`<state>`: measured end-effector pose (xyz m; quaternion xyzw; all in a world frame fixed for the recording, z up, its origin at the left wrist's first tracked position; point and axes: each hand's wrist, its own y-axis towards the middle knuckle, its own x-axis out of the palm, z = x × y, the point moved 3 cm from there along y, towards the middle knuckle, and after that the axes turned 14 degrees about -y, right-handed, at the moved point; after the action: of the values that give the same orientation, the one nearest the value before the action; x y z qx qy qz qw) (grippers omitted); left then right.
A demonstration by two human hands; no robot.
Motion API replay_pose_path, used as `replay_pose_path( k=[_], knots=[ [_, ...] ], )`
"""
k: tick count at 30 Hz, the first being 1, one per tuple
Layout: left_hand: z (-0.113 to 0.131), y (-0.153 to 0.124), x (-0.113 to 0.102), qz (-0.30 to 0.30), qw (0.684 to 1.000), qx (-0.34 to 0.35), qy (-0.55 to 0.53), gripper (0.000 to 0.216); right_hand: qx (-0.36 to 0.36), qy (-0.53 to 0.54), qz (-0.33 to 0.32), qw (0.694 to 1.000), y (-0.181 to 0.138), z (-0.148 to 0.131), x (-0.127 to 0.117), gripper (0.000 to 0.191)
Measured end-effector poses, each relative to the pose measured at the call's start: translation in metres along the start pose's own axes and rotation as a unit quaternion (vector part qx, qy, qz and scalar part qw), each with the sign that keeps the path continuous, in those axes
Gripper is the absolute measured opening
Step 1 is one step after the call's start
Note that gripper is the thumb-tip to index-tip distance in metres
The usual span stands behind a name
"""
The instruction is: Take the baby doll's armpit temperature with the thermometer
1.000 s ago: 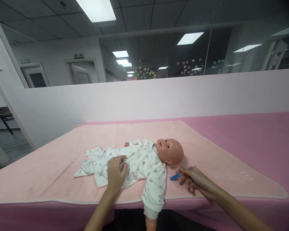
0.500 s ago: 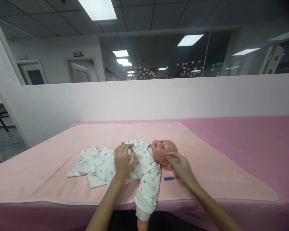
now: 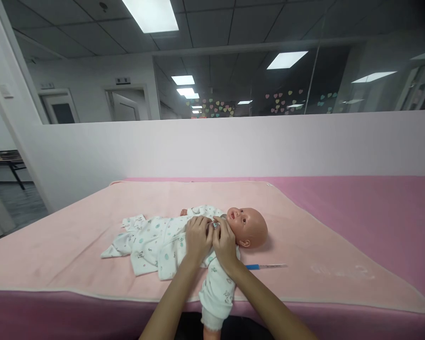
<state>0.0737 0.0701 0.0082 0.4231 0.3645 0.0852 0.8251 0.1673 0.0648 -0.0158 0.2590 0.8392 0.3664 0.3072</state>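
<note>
A baby doll (image 3: 248, 227) lies on its back on a pale pink blanket (image 3: 304, 236), head to the right, dressed in a white printed romper (image 3: 156, 241). Both my hands rest on the doll's chest just below its chin. My left hand (image 3: 197, 237) and my right hand (image 3: 225, 242) have their fingers curled and pinched on the romper's collar, fingertips nearly touching. One sleeved doll arm (image 3: 216, 295) hangs over the table's front edge. A thin thermometer with a blue end (image 3: 265, 267) lies on the blanket to the right of my right wrist.
The blanket covers a table with a darker pink cover (image 3: 375, 198). A white partition wall (image 3: 212, 146) with glass above runs behind it. At the far left, an opening shows a dark table (image 3: 3, 165) in another room.
My right hand has left the thermometer lying on the blanket and moved left past the doll's head to its chest. My left hand has slid right from the doll's belly to the collar.
</note>
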Motion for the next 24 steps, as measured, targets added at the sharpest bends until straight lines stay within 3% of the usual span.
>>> replay_pose_path(
  k=[9, 14, 24],
  knots=[
    [0.000, -0.003, 0.001, -0.003, 1.000, 0.012, -0.016, 0.019, 0.010, -0.018, 0.003, 1.000, 0.000, 0.005, 0.008, 0.028],
    [0.003, -0.003, -0.001, 0.004, 0.999, 0.015, -0.045, 0.015, 0.054, 0.016, -0.002, 0.998, -0.002, 0.009, 0.006, 0.027],
    [-0.004, -0.002, 0.000, 0.009, 0.994, -0.040, -0.099, 0.015, 0.059, 0.040, 0.014, 0.997, -0.003, 0.009, 0.004, 0.014]
  ],
)
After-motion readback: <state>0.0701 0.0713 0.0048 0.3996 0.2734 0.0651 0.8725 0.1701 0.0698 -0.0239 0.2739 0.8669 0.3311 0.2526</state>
